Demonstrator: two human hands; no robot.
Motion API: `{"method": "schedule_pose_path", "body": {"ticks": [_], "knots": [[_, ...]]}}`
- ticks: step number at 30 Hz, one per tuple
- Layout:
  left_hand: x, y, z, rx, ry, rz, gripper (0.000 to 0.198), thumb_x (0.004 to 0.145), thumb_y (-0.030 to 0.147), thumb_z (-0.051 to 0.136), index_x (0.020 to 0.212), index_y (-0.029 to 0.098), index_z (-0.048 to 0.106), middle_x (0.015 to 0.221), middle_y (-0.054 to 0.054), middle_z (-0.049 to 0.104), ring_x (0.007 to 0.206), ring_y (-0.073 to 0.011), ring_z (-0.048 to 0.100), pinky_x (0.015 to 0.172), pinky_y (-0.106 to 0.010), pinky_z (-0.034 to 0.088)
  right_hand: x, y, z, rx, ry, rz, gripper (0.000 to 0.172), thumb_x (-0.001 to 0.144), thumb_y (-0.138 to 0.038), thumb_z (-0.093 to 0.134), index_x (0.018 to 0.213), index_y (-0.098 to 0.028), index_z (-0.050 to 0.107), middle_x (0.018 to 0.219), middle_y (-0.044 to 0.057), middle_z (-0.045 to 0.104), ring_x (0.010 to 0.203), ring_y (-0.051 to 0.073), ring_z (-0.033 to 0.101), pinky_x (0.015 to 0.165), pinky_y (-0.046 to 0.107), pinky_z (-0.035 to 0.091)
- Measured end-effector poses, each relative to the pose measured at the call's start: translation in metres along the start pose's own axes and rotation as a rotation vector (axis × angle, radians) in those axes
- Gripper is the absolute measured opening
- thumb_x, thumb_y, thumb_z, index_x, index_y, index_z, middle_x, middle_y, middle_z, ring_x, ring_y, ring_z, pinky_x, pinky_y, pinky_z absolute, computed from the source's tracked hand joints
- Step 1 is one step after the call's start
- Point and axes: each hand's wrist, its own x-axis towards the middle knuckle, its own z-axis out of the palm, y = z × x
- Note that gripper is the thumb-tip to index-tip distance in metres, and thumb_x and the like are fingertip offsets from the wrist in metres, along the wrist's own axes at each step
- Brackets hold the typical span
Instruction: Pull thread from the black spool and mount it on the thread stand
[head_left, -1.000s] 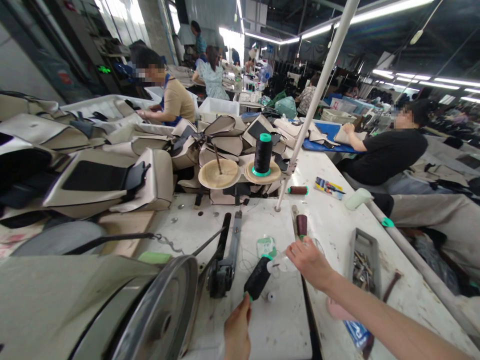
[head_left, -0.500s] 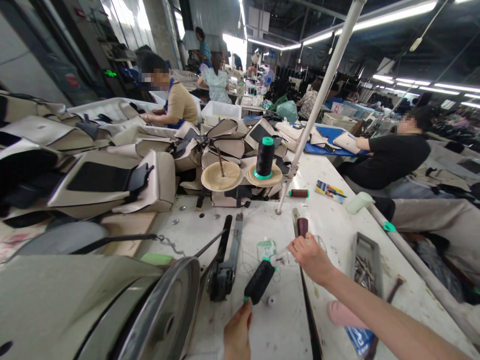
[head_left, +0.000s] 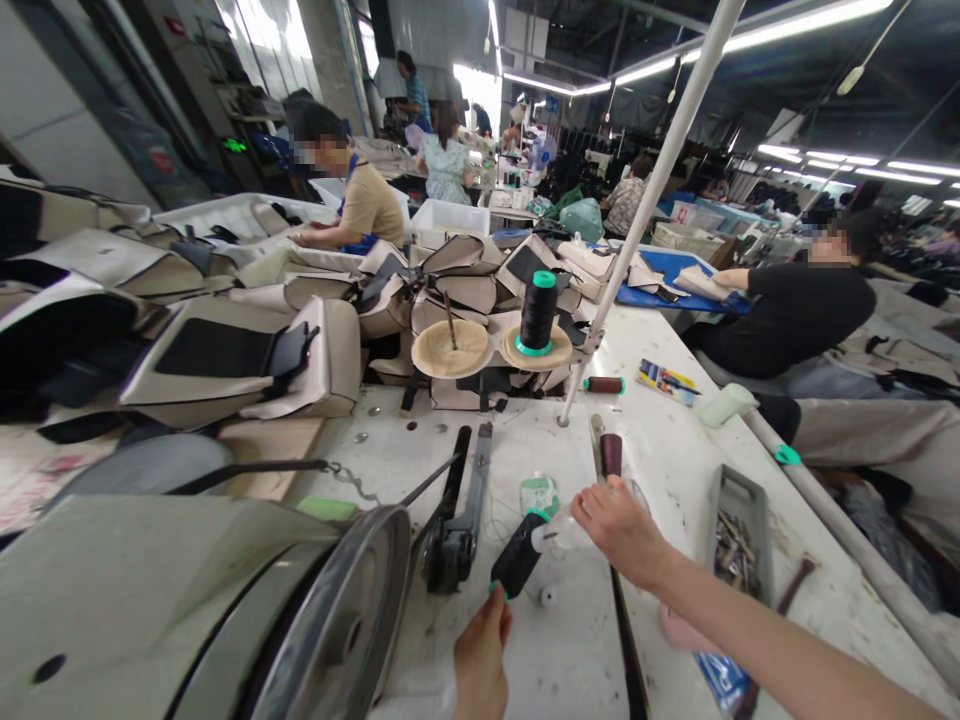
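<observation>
Both hands are well apart as I watch through the head camera: the left hand (head_left: 482, 650) pinches the lower green rim of a black spool (head_left: 516, 562), and the right hand (head_left: 624, 532) is closed on a piece of clear plastic (head_left: 570, 528) at the spool's upper end — whether that plastic goes into the core, I cannot tell.

Largest in my view is the heap of beige bags (head_left: 335, 350), running along the far side and off to the left. Nearer me spreads the white tabletop (head_left: 559, 660), with the pale machine body (head_left: 150, 580) filling the lower left and its handwheel (head_left: 337, 610) facing the hands. Beyond, I see one person in a tan top (head_left: 375, 210) and another in a black shirt (head_left: 810, 310), both seated. A white pole (head_left: 652, 200) rises at a slant from the tabletop.

Right of the right hand lies a grey tray (head_left: 731, 488) of metal bits, partly behind the forearm. Beside the pole's foot, a standing spool (head_left: 538, 312) sits upright on one of two round discs (head_left: 439, 362). The black spool is tilted over the tabletop, between the dark lever assembly (head_left: 450, 550) and the right hand. Just behind that hand stands a maroon cone (head_left: 610, 455); smallest — a white bobbin (head_left: 546, 597) just beside the black spool.
</observation>
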Motion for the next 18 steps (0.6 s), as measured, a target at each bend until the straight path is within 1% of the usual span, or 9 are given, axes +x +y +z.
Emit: {"method": "schedule_pose_path", "body": {"ticks": [3,5,9,13,15,18], "knots": [[-0.004,0.002,0.002,-0.002,0.005,-0.007,0.012,0.068,0.013,0.070,0.075,0.005,0.062,0.067,-0.002,0.060,0.058,-0.0061,0.056,0.056,-0.016,0.048,0.001,-0.009,-0.001,0.011,0.017,-0.044,0.020,0.082,-0.011,0.044,0.101,-0.013,0.051,0.083,0.007,0.054,0.079,0.021,0.047,0.084,0.042,0.032],[-0.007,0.004,0.003,-0.024,0.007,-0.008,0.013,0.067,0.011,0.070,0.075,0.007,0.062,0.067,-0.001,0.059,0.056,-0.0056,0.055,0.054,-0.015,0.048,0.002,-0.009,0.003,0.007,0.014,-0.045,0.021,0.082,-0.011,0.044,0.102,-0.013,0.051,0.083,0.007,0.055,0.079,0.021,0.048,0.085,0.042,0.031],[-0.009,0.005,0.003,-0.062,0.012,-0.022,0.012,0.067,0.008,0.070,0.074,0.008,0.060,0.064,0.000,0.059,0.054,-0.0050,0.054,0.053,-0.015,0.048,0.002,0.003,0.014,-0.004,-0.009,0.008,0.017,0.081,-0.009,0.046,0.096,-0.014,0.052,0.080,0.007,0.055,0.077,0.021,0.048,0.084,0.041,0.031],[-0.007,0.003,0.002,-0.079,0.009,-0.036,0.011,0.067,0.007,0.070,0.071,0.007,0.060,0.063,0.000,0.059,0.053,-0.0057,0.055,0.052,-0.016,0.049,0.001,0.013,0.015,-0.014,-0.005,0.036,0.015,0.080,-0.008,0.045,0.093,-0.013,0.052,0.079,0.007,0.054,0.075,0.021,0.048,0.081,0.041,0.031],[-0.007,0.003,0.003,-0.077,0.010,-0.038,0.009,0.068,0.006,0.069,0.072,0.007,0.060,0.064,-0.001,0.060,0.053,-0.0062,0.056,0.052,-0.016,0.049,0.001,0.009,0.012,-0.015,0.005,0.024,0.016,0.081,-0.008,0.044,0.094,-0.013,0.051,0.079,0.006,0.053,0.075,0.021,0.047,0.081,0.041,0.030],[-0.008,0.003,0.004,-0.064,0.026,-0.036,0.006,0.072,0.005,0.065,0.070,0.007,0.059,0.064,-0.002,0.060,0.053,-0.0058,0.056,0.053,-0.017,0.050,0.002,-0.004,0.009,-0.005,0.029,-0.014,0.019,0.081,-0.007,0.043,0.097,-0.015,0.050,0.079,0.005,0.053,0.075,0.020,0.046,0.082,0.041,0.030]]}}
